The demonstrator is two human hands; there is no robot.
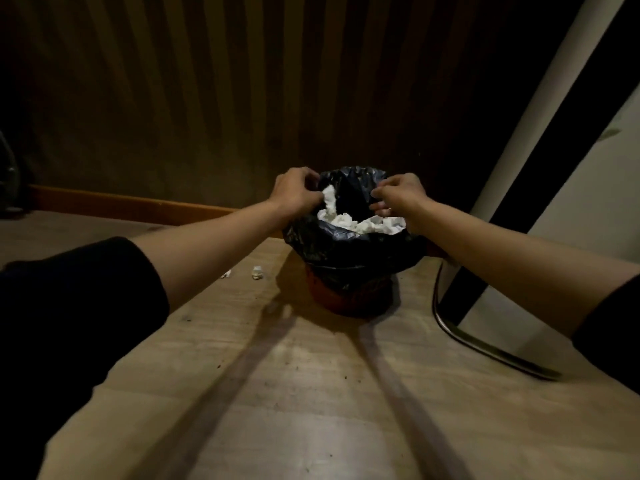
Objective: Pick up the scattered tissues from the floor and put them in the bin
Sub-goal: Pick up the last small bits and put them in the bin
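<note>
1. a small bin stands on the wooden floor at the far middle of the scene, close to a dark striped wall. its lower body looks reddish and a black bag lines it, spilling over the rim.
2. white crumpled tissues are piled inside the bag, reaching up to the rim on the near and left sides.
3. the left hand is at the left rim of the bin, fingers curled shut and pinching a piece of white tissue at the bag's edge.
4. the right hand is at the right rim, fingers bent and closed toward the bag's edge; whether they grip the plastic or tissue cannot be told.
5. two small tissue scraps lie on the floor just left of the bin, partly under the left forearm.
6. both arms reach from near to far, with dark sleeves pushed up.
7. a dark cable curves over the floor on the right, beside a pale upright panel.
</note>
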